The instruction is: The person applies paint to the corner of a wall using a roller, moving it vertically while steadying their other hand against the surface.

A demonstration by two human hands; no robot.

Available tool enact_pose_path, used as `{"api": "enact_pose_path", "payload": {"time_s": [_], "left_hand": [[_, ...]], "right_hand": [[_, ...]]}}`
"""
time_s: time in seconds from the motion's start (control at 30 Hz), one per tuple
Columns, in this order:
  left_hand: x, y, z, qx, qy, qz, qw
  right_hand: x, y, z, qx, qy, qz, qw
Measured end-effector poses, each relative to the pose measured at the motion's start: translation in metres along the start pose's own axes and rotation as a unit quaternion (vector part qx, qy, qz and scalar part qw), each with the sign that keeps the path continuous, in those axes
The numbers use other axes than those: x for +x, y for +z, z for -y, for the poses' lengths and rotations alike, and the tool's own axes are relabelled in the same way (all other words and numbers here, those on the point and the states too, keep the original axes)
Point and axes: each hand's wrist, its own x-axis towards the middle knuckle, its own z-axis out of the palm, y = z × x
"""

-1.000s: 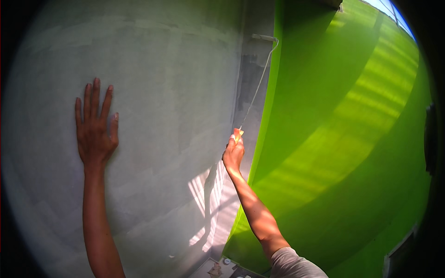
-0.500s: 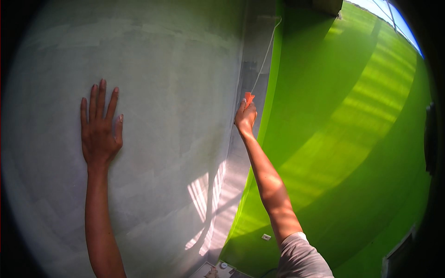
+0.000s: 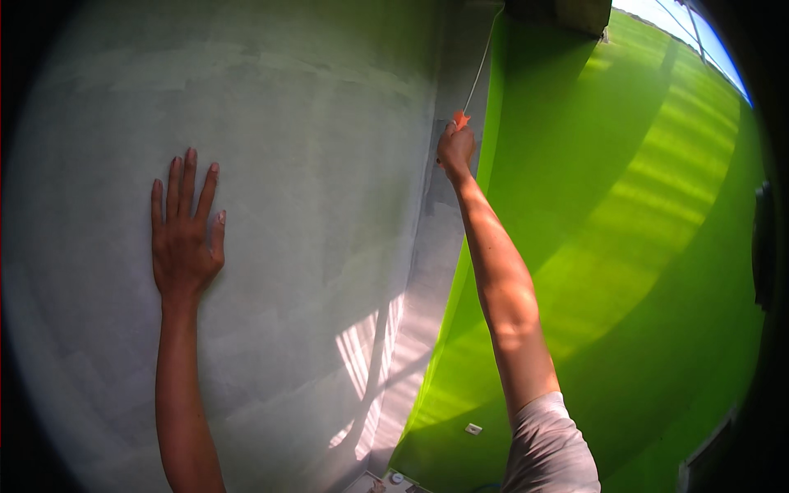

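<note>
My left hand [image 3: 186, 230] lies flat against the grey-white wall [image 3: 304, 181], its fingers spread and nothing in it. Up and to the right, my right hand [image 3: 457, 149] is closed around the orange handle of a paint roller [image 3: 463, 120]. The roller's thin metal rod [image 3: 481, 67] runs upward along the narrow grey strip [image 3: 448, 218] between the pale wall and the green edge. At the top of the picture the roller head [image 3: 483, 4] is barely in view, cut off by the rim.
A bright green wall [image 3: 592, 246] fills the right side, striped with sunlight. Low on it sits a small white outlet [image 3: 473, 429]. A dark block [image 3: 582, 15] juts out at the top. At the bottom, part of a light-coloured surface [image 3: 394, 483] bears small items.
My right hand has moved up and slightly right with the roller, whose head has risen to the picture's top edge. The left hand stays spread on the wall.
</note>
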Motion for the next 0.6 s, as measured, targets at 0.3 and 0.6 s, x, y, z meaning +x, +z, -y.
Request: {"api": "enact_pose_path", "payload": {"time_s": [0.3, 0.6], "left_hand": [[0.002, 0.001, -0.004, 0.006, -0.002, 0.007, 1.000], [-0.001, 0.006, -0.011, 0.013, 0.004, -0.006, 1.000]], "right_hand": [[0.064, -0.013, 0.051, 0.012, 0.031, -0.004, 0.999], [0.033, -0.022, 0.017, -0.009, 0.036, 0.003, 0.999]]}}
